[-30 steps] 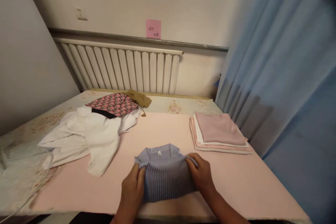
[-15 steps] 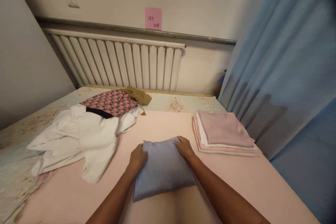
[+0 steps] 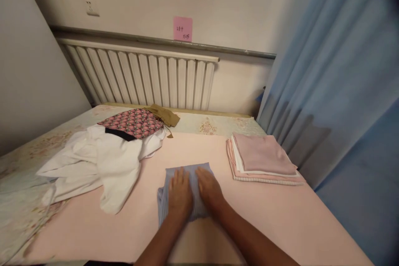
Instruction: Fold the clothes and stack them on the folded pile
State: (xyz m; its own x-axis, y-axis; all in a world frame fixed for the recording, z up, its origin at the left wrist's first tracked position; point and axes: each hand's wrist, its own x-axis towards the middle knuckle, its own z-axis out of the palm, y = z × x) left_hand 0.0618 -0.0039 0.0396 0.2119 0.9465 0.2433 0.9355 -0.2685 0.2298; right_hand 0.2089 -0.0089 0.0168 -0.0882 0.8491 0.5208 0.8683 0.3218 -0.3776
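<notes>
A blue ribbed garment (image 3: 193,183), folded to a small bundle, lies on the pink sheet in front of me. My left hand (image 3: 180,193) rests flat on its left half, fingers stretched out and slightly apart. On the right half lies my right hand (image 3: 209,187), palm down with its fingers extended. Both hands touch the cloth from above and neither grips it. A looser layer of the garment sticks out past my left hand. The hands and forearms hide part of the bundle.
To the right is a stack of folded clothes (image 3: 264,156) with a mauve piece on top. White clothing (image 3: 118,170), a pink patterned garment (image 3: 137,122) and a brown cloth (image 3: 165,114) are heaped at the left. Behind stands a radiator (image 3: 146,75); a blue curtain (image 3: 327,91) hangs right.
My hands have let go of the garment's far corners and now lie flat on top, closer together. The garment has gone from held up to lying on the bed, more compact.
</notes>
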